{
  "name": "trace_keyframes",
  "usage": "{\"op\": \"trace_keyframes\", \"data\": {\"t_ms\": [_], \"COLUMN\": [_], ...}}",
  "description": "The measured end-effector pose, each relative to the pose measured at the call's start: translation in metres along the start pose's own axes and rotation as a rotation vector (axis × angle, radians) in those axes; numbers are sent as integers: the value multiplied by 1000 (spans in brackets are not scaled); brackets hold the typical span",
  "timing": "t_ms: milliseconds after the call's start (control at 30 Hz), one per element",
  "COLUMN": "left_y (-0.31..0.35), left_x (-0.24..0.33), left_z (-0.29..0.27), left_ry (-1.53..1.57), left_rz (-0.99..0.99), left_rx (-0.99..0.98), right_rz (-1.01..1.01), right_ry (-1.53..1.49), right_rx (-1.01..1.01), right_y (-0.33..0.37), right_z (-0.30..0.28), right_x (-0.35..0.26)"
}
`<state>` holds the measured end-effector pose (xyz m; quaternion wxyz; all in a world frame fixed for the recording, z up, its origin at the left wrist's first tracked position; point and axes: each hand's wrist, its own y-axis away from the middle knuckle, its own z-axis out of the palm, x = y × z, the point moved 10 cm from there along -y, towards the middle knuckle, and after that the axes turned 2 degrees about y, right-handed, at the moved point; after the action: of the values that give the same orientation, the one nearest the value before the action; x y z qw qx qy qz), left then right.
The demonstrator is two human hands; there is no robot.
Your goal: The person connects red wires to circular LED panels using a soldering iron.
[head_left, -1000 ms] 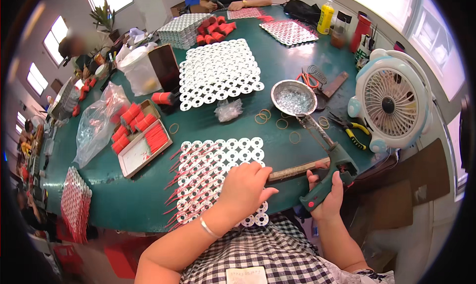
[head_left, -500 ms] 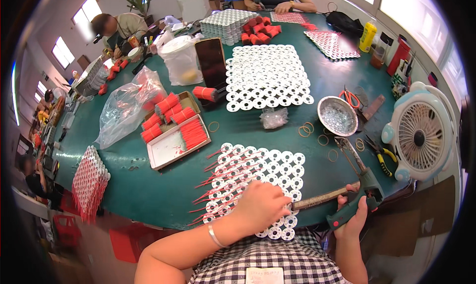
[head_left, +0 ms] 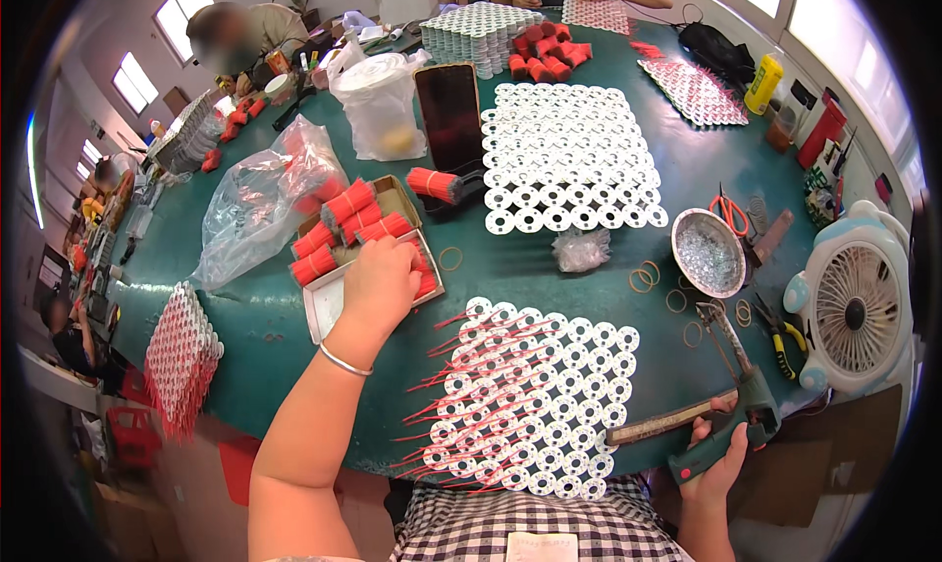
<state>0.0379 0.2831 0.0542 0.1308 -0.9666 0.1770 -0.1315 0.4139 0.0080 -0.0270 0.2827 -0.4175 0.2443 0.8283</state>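
Observation:
My left hand reaches over a shallow cardboard box, its fingers bent down at the loose red wires inside. The fingertips are hidden, so what they pinch does not show. In my right hand is a green pistol-shaped tool, like a soldering gun; a brownish bar points from it toward a panel of round white circuit boards. This panel lies at the table's near edge. Thin red wires stick out from its left part.
A larger board panel, a phone and a plastic-wrapped tub stand behind. On the right are a metal bowl, yellow-handled pliers and a fan. A clear bag lies left. Other people work farther off.
My left hand has left the near board panel and moved left and away to the box of red wires. The right hand still holds the green tool. The whole view has shifted slightly.

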Motion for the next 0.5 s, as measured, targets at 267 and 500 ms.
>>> {"op": "trace_keyframes", "data": {"t_ms": [267, 500], "left_y": [12, 12], "left_x": [-4, 5], "left_z": [0, -10], "left_ry": [142, 69], "left_rz": [50, 65], "left_rx": [130, 175], "right_rz": [9, 1], "right_ry": [38, 59], "right_rx": [-60, -168], "right_y": [-2, -2], "right_z": [2, 10], "right_x": [2, 0]}}
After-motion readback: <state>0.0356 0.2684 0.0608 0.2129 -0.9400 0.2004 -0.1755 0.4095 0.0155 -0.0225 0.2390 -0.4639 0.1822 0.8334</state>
